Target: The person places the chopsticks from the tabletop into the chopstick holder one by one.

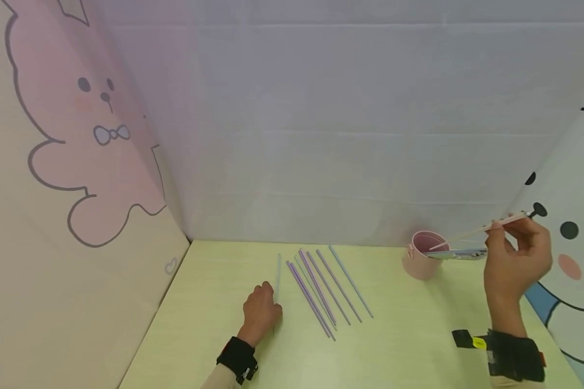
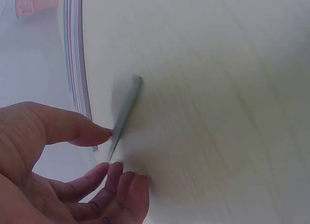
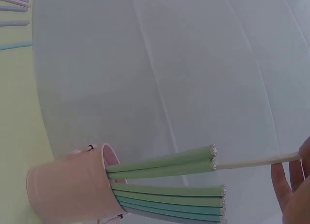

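Observation:
My left hand (image 1: 263, 308) is low over the table around a thin pale green stick (image 1: 278, 275). In the left wrist view, the thumb touches the stick (image 2: 127, 108), with a gap between thumb and fingertips. At the right, my right hand (image 1: 518, 254) is raised and pinches a pale pink stick (image 1: 503, 221) near its upper end. The pink stick slants down toward a pink bucket (image 1: 420, 265). Several green and bluish sticks (image 3: 169, 190) with glittery ends lean out of the bucket; in the right wrist view they hide the pink stick's lower part.
Several purple, green and blue sticks (image 1: 316, 292) lie roughly side by side mid-table, between the left hand and the bucket. A pale curtain (image 1: 321, 135) hangs behind the yellow table (image 1: 384, 356). Printed cloth walls (image 1: 141, 259) with cartoon figures flank both sides.

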